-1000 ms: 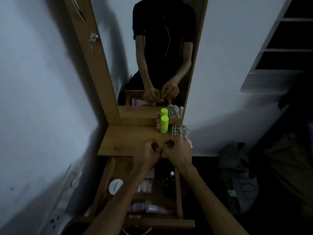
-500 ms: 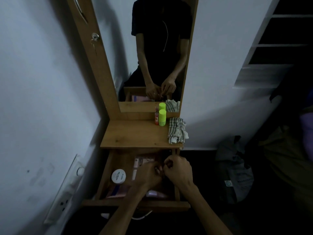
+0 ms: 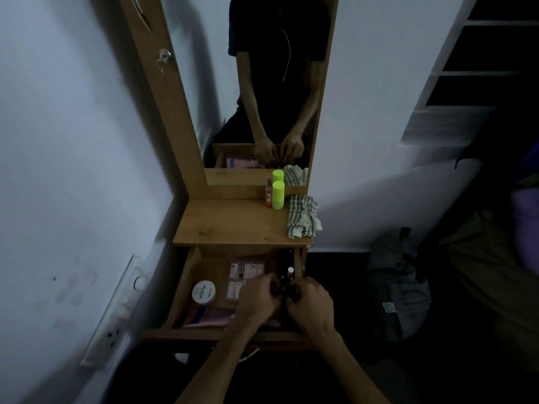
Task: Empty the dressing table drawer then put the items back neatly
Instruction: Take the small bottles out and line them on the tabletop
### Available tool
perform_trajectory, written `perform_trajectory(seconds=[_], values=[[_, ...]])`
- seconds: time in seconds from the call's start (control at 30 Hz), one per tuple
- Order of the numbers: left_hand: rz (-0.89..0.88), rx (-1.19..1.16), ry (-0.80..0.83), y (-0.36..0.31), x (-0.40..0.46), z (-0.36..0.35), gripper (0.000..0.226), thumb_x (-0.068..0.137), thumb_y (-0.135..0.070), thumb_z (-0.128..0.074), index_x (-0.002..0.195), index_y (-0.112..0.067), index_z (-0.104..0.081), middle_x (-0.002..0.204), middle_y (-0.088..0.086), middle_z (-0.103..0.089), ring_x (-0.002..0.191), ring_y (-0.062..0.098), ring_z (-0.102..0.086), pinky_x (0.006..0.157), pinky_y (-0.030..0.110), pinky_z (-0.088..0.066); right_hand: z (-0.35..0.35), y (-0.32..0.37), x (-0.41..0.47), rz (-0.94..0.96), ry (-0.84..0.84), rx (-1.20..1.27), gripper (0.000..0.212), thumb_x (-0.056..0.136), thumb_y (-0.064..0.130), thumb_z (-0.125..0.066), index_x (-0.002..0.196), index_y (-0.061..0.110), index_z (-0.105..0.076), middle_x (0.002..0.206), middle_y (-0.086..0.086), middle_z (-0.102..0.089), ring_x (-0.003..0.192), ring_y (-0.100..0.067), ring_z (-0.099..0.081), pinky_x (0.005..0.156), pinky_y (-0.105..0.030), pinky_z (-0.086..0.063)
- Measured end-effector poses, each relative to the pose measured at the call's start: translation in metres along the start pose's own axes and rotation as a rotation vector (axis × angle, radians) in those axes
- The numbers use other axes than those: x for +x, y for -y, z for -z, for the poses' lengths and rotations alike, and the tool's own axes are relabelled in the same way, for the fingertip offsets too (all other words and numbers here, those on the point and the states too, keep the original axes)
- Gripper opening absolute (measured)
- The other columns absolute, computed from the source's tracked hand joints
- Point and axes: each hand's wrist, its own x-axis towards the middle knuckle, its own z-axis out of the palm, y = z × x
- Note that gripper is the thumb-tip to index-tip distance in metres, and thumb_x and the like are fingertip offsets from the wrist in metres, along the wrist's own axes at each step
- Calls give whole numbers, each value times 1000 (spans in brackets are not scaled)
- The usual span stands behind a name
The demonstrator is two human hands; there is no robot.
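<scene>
Both hands have dropped from the tabletop [image 3: 233, 223] into the open drawer [image 3: 186, 284]; the left hand [image 3: 256, 298] and right hand [image 3: 310, 301], fingers curled, pinch a small dark item [image 3: 281, 287] between them, too dim to identify. A white round jar [image 3: 204, 292] sits near the drawer's left wall.

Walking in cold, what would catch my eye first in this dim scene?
Probably the bright green bottle standing at the back of the dressing table top, beside a crumpled checked cloth, because it glows in the gloom. Next, the left hand and right hand meeting over the open drawer, where a white round jar lies on the left.
</scene>
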Motion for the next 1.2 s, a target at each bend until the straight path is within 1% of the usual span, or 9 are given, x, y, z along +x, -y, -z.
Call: perform_trajectory(seconds=[0.13, 0.37, 0.5, 0.6, 0.7, 0.83, 1.0, 1.1, 1.2], values=[[14, -36, -25, 3, -2, -10, 20, 85, -37, -68, 102, -28, -69, 94, -10, -74, 84, 7, -69, 70, 15, -46, -5, -1, -1, -14, -27, -9, 21, 82, 30, -67, 102, 24, -67, 102, 5, -65, 87, -16, -65, 67, -25, -47], [49, -30, -42, 8, -3, -19, 18, 90, -37, -65, 106, -28, -67, 97, -10, -71, 86, 4, -64, 71, 15, -43, -6, -2, 0, -37, -24, -36, 14, 82, 32, -68, 94, 25, -68, 101, 7, -64, 80, -9, -60, 56, -16, -32], [44, -34, -23, 9, -5, -15, 14, 90, -37, -66, 101, -28, -68, 92, -12, -70, 85, 3, -66, 74, 17, -49, -5, -2, -1, -35, -26, -12, 12, 80, 34, -68, 88, 25, -67, 97, 8, -64, 77, -10, -62, 57, -18, -37], [19, -35, -29, 9, -6, -8, 12, 88, -36, -69, 96, -28, -70, 88, -12, -72, 79, 2, -65, 69, 14, -48, -1, 0, -3, -29, -35, 14, 12, 78, 33, -69, 86, 25, -66, 95, 10, -64, 70, -7, -55, 53, -15, -31], [8, -67, -39, 8, -7, 3, 15, 84, -38, -71, 95, -28, -73, 90, -13, -73, 78, 1, -66, 70, 18, -54, 6, 5, -5, -21, -57, 20, 14, 78, 35, -71, 87, 26, -67, 93, 10, -64, 70, -7, -55, 54, -16, -34], [-17, -62, -64, 5, -8, 22, 14, 82, -36, -75, 92, -27, -75, 88, -14, -73, 75, -3, -61, 63, 8, -43, 17, 13, -6, -2, -89, 56, 26, 74, 45, -76, 89, 26, -67, 89, 10, -67, 78, -15, -66, 61, -25, -44], [-61, -77, -109, 2, 0, 51, 19, 73, -40, -80, 84, -27, -74, 78, -16, -72, 68, -5, -63, 64, 20, -55, 28, 25, 4, 18, -123, 77, 27, 72, 47, -76, 89, 30, -64, 84, 8, -72, 79, -17, -71, 66, -30, -55], [-103, -53, -161, -4, 10, 72, 19, 76, -39, -79, 86, -25, -74, 79, -15, -69, 69, -4, -60, 61, 15, -47, 38, 39, 19, 46, -170, 103, 27, 70, 44, -76, 89, 27, -68, 83, 6, -74, 79, -20, -70, 64, -30, -55], [-104, -50, -160, -9, 24, 96, 14, 78, -37, -78, 83, -27, -70, 69, -19, -63, 62, -8, -57, 52, 8, -39, 49, 59, 38, 48, -173, 129, 23, 71, 41, -73, 78, 21, -62, 71, 3, -67, 67, -23, -64, 53, -29, -48]])
